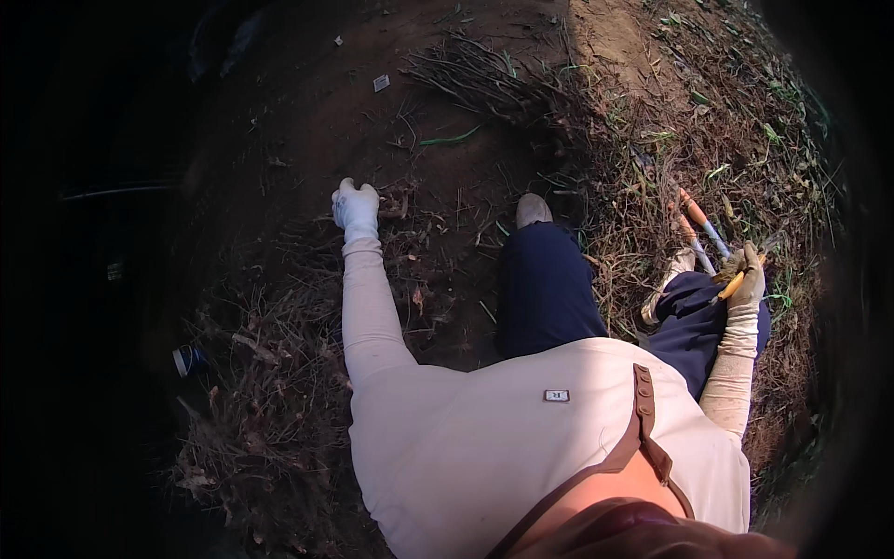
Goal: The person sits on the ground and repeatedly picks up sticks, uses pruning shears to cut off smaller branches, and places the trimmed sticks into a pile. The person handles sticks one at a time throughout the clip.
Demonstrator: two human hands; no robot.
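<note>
My left hand point(356, 209), in a white work glove, is stretched out over the dark soil with its fingers curled. Short brown root pieces point(397, 206) lie just right of it; I cannot tell whether the fingers hold one. On the far right, my right hand point(749, 279), in a soiled glove, is closed around a yellow-handled cutting tool point(731, 286), probably pruning shears, whose metal end points up and to the right. Beside that hand, a long-handled tool with orange grips point(693, 207) and grey shafts, like loppers, rests on the root litter. Its head is hidden.
A bundle of thin cut stems point(482, 80) lies ahead. Tangled roots and weeds point(628, 209) cover the right side, and another root heap point(272, 398) is at my left. A small blue-and-white container point(190, 360) stands in shade. My knee point(545, 286) is between my arms.
</note>
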